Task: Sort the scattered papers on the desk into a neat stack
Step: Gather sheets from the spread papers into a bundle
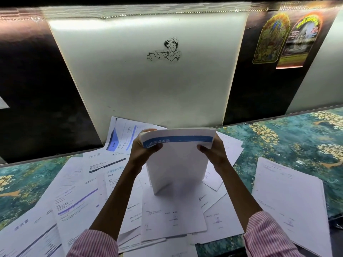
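A bundle of white papers (pixel 178 160) stands upright on its lower edge in the middle of the desk, its top sheet curling toward me with a blue header band. My left hand (pixel 146 143) grips the bundle's upper left corner. My right hand (pixel 213 151) grips its upper right side, thumb in front. Several loose printed sheets (pixel 78 197) lie scattered and overlapping under and around the bundle. More sheets (pixel 289 197) lie in a rough pile at the right.
The desk is covered by a teal and gold patterned cloth (pixel 289 141). A white panel (pixel 148 80) with a small line drawing rises behind the papers, flanked by dark wall. Two colourful stickers (pixel 285 39) hang at upper right.
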